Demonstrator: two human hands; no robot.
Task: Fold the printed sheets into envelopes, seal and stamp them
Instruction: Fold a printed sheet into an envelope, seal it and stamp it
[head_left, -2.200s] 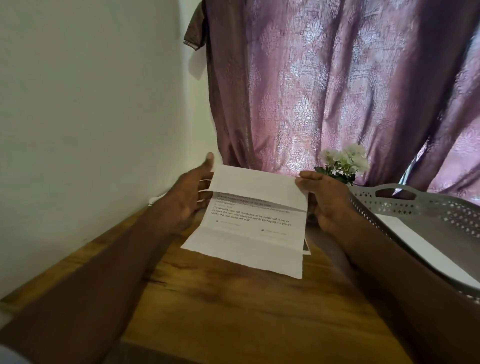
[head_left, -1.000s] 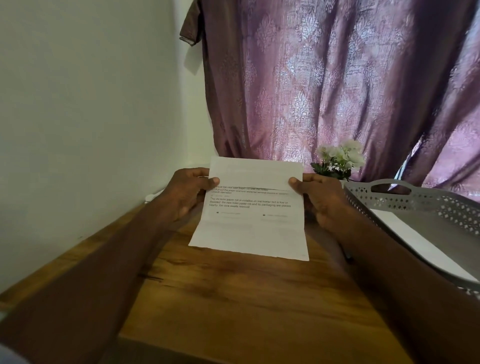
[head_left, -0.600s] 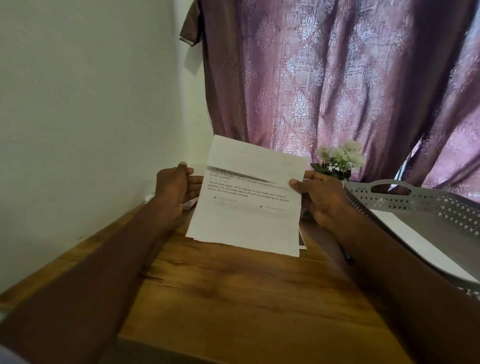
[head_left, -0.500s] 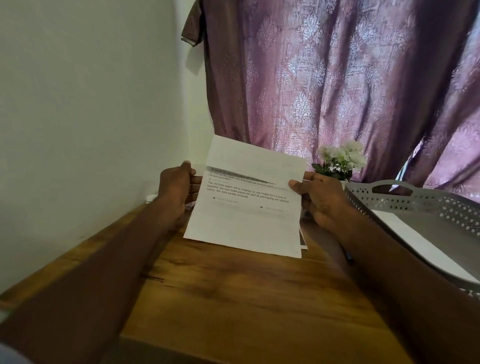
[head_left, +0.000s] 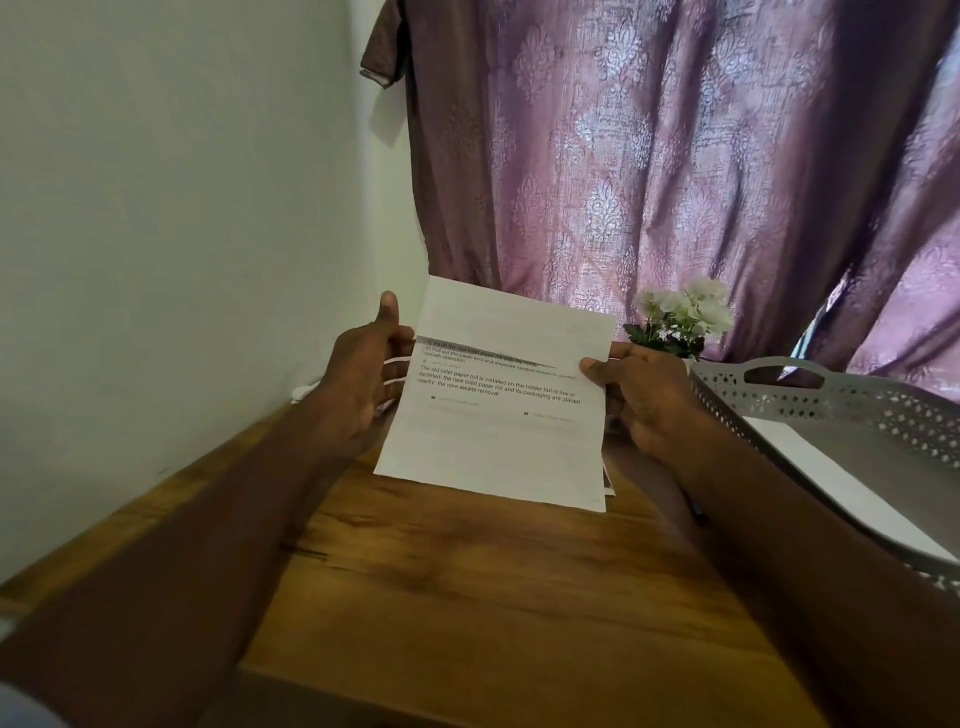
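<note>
— Where is the printed sheet (head_left: 498, 415) right now?

— Up off the table (head_left: 467, 597), held between both hands, with its lower edge hanging just above the wood. The top part is folded forward over the text, so a blank flap covers the upper lines and a dark shadow runs along the crease.

— How does each hand have it?

— The right hand (head_left: 644, 400) pinches the right edge, thumb on the front face at the level of the fold, the other fingers curled behind the paper. The left hand (head_left: 363, 379) is at the left edge; its thumb sticks straight up, clear of the paper, and its fingers reach behind the sheet. I cannot tell whether those fingers actually grip it or only support it.

— Anything under the sheet?

— A corner of more paper (head_left: 608, 483) peeks out below its right side, lying on the table.

— And around it?

— A grey perforated tray (head_left: 831, 400) sits to the right, with a white sheet (head_left: 841, 488) lying in it. Behind the right hand stands a small bunch of white flowers (head_left: 680, 317), in front of a purple patterned curtain (head_left: 649, 156). A plain wall (head_left: 156, 208) closes off the left.
</note>
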